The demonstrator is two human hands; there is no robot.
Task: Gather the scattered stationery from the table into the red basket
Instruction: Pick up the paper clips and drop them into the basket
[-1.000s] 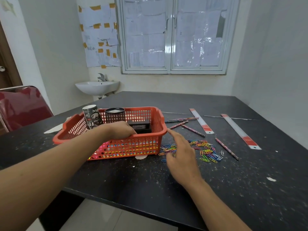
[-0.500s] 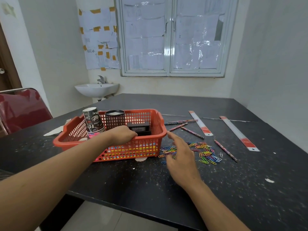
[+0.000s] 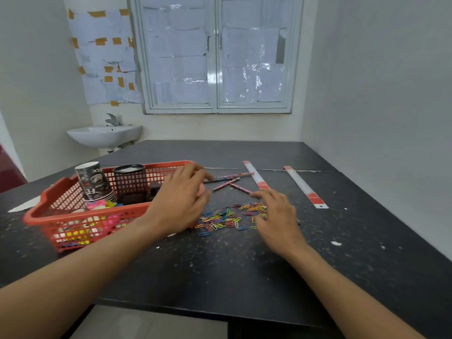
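Observation:
The red basket stands on the black table at the left, holding a paper cup stack, a black mesh pen holder and small colourful items. A heap of coloured paper clips lies just right of it. My left hand hovers open over the basket's right end, fingers spread toward the clips. My right hand is open over the right side of the clip heap. Several pencils lie behind the clips. Two white rulers with red ends lie further right.
A white scrap lies on the table at the right. A wash basin hangs on the wall behind the table's left corner, and a red chair shows at the far left. Walls close the table in behind and to the right.
My left hand has left the basket's front rim and moved right, opening above the basket's right end. My right hand has shifted right over the clips.

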